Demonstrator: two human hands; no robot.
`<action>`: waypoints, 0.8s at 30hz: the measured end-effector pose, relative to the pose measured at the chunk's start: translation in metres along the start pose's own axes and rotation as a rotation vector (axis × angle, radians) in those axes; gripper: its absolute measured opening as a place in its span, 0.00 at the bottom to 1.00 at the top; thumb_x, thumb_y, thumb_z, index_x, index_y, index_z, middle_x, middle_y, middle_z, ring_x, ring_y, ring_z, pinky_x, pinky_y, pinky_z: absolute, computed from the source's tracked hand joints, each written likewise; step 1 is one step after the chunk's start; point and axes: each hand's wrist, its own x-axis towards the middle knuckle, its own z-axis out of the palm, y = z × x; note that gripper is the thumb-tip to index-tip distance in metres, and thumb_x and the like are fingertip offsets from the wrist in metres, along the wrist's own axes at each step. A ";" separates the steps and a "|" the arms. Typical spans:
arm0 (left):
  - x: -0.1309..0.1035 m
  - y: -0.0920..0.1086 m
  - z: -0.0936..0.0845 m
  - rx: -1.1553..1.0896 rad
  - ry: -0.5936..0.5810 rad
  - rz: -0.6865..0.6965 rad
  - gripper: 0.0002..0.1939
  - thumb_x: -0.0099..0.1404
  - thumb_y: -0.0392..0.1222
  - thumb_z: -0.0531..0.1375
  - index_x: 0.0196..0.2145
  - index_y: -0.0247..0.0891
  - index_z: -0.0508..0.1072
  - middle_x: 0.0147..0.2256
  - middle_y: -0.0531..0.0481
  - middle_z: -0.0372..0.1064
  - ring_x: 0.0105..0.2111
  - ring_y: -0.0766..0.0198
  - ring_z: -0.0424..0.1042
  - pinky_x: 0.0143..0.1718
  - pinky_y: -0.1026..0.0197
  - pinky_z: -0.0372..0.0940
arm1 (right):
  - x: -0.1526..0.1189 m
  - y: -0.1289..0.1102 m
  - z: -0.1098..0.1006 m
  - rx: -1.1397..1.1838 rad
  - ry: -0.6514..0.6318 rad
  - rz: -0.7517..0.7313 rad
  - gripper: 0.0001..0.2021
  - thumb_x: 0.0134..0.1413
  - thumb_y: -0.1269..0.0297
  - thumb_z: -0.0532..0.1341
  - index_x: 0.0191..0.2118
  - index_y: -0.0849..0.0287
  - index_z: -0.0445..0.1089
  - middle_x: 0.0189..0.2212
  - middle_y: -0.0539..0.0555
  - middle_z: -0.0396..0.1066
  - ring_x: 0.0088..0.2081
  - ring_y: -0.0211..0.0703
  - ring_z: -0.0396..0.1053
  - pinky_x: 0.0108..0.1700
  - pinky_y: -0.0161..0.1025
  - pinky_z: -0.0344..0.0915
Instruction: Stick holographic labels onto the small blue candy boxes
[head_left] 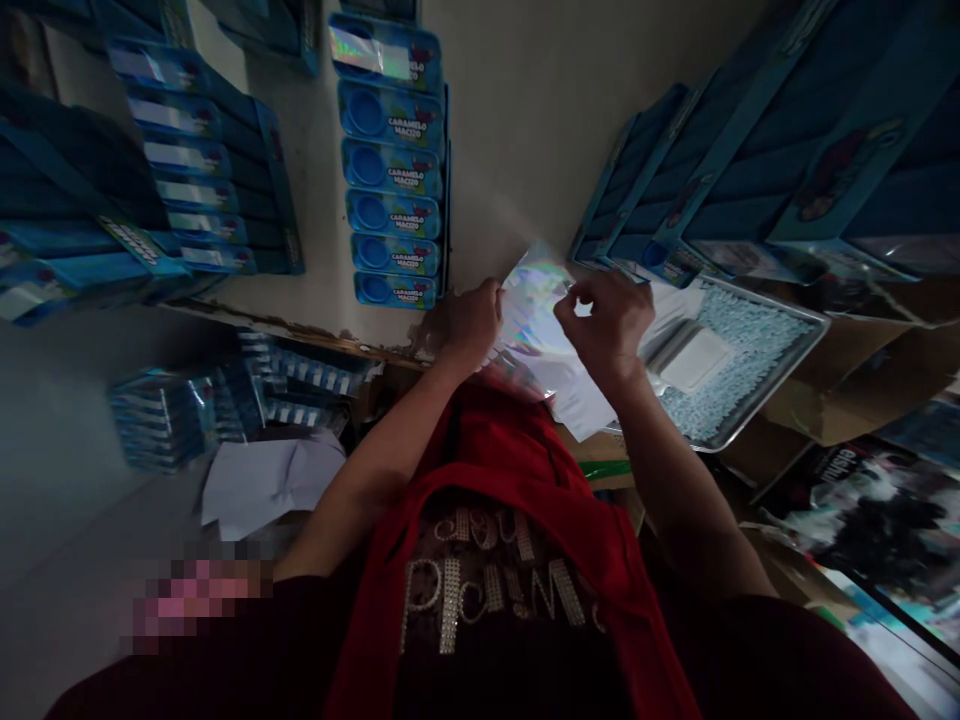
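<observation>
A shiny, see-through plastic bag (536,305) with rainbow glare spans the gap between my hands at the table's front edge. My left hand (476,320) is closed on the bag's left side. On the other side, my right hand (611,315) is closed in a pinch, thumb and forefinger making a ring at the bag's right edge. White paper sheets (585,405) lie beneath the bag and my right hand. Just right of that hand, a metal tray (780,390) holds many small pale blue pieces, with a white rectangular container (694,357) resting on them.
A column of blue "Caramelo Macizo" boxes (394,210) stands left of my hands. More blue boxes are stacked at left (195,170) and right (697,190). Below the table edge are wrapped blue packs (157,420) and papers (262,475). Cardboard boxes (847,390) sit at right.
</observation>
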 end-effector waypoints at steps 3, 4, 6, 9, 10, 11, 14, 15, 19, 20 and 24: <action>0.002 -0.010 0.006 -0.092 0.119 0.093 0.15 0.80 0.46 0.58 0.56 0.37 0.78 0.54 0.33 0.80 0.57 0.46 0.78 0.61 0.48 0.68 | -0.002 -0.008 -0.018 0.283 0.079 0.199 0.03 0.51 0.65 0.64 0.28 0.54 0.73 0.27 0.50 0.73 0.32 0.43 0.70 0.41 0.44 0.69; -0.002 -0.009 0.005 -0.144 0.191 0.175 0.16 0.80 0.47 0.59 0.57 0.38 0.78 0.56 0.34 0.79 0.59 0.47 0.77 0.63 0.48 0.67 | -0.003 -0.011 -0.022 0.401 0.087 0.275 0.04 0.51 0.63 0.64 0.28 0.55 0.73 0.25 0.49 0.72 0.30 0.41 0.68 0.37 0.41 0.67; -0.015 -0.002 -0.002 -0.253 0.321 0.351 0.18 0.80 0.53 0.59 0.58 0.40 0.77 0.56 0.38 0.78 0.58 0.50 0.77 0.62 0.50 0.69 | -0.005 -0.016 -0.025 0.621 0.071 0.404 0.07 0.50 0.60 0.65 0.26 0.55 0.72 0.22 0.46 0.67 0.27 0.37 0.64 0.32 0.38 0.61; -0.035 0.010 -0.014 -0.311 0.414 0.530 0.23 0.79 0.62 0.58 0.56 0.41 0.76 0.51 0.40 0.79 0.54 0.51 0.78 0.59 0.49 0.72 | -0.006 -0.022 -0.023 0.879 0.028 0.530 0.10 0.48 0.59 0.67 0.22 0.55 0.68 0.19 0.44 0.60 0.24 0.33 0.56 0.29 0.37 0.55; -0.039 0.013 -0.017 -0.292 0.431 0.572 0.25 0.77 0.64 0.60 0.55 0.40 0.76 0.51 0.39 0.79 0.54 0.50 0.78 0.59 0.47 0.71 | -0.005 -0.024 -0.021 0.956 0.010 0.568 0.11 0.46 0.60 0.68 0.21 0.54 0.67 0.19 0.44 0.59 0.23 0.33 0.55 0.27 0.36 0.53; -0.042 0.014 -0.017 -0.268 0.443 0.615 0.26 0.76 0.65 0.61 0.54 0.40 0.75 0.52 0.38 0.78 0.55 0.48 0.77 0.61 0.44 0.70 | -0.005 -0.025 -0.019 1.031 -0.006 0.612 0.12 0.45 0.60 0.68 0.20 0.54 0.66 0.19 0.43 0.58 0.23 0.32 0.53 0.27 0.36 0.52; -0.039 0.014 -0.008 -0.267 0.478 0.697 0.28 0.72 0.67 0.65 0.54 0.40 0.72 0.54 0.37 0.76 0.58 0.44 0.74 0.64 0.39 0.67 | -0.003 -0.028 -0.012 1.218 -0.064 0.777 0.12 0.41 0.61 0.69 0.21 0.54 0.64 0.20 0.43 0.58 0.22 0.31 0.52 0.25 0.34 0.51; -0.036 0.014 -0.002 -0.296 0.490 0.703 0.28 0.72 0.65 0.65 0.54 0.40 0.71 0.55 0.36 0.75 0.58 0.44 0.74 0.64 0.39 0.66 | -0.003 -0.029 -0.009 1.258 -0.078 0.822 0.12 0.41 0.61 0.69 0.22 0.54 0.64 0.21 0.43 0.59 0.22 0.31 0.53 0.24 0.34 0.52; -0.028 0.017 0.019 -0.453 0.521 0.696 0.23 0.73 0.55 0.65 0.57 0.40 0.66 0.54 0.36 0.72 0.57 0.46 0.72 0.61 0.42 0.67 | -0.005 -0.031 0.002 1.308 -0.097 0.824 0.11 0.43 0.60 0.70 0.27 0.53 0.66 0.24 0.45 0.64 0.25 0.34 0.60 0.27 0.35 0.59; -0.027 0.019 0.023 -0.493 0.521 0.675 0.23 0.72 0.52 0.66 0.57 0.41 0.65 0.54 0.37 0.72 0.56 0.47 0.73 0.61 0.42 0.68 | -0.006 -0.031 0.004 1.298 -0.090 0.807 0.11 0.44 0.59 0.70 0.27 0.53 0.67 0.25 0.45 0.65 0.26 0.34 0.61 0.29 0.35 0.61; -0.023 0.028 0.037 -0.632 0.496 0.518 0.22 0.70 0.43 0.66 0.57 0.43 0.64 0.52 0.41 0.72 0.55 0.51 0.75 0.59 0.47 0.71 | -0.010 -0.032 0.010 1.187 -0.060 0.747 0.08 0.50 0.57 0.68 0.31 0.52 0.70 0.31 0.48 0.72 0.34 0.39 0.71 0.37 0.37 0.67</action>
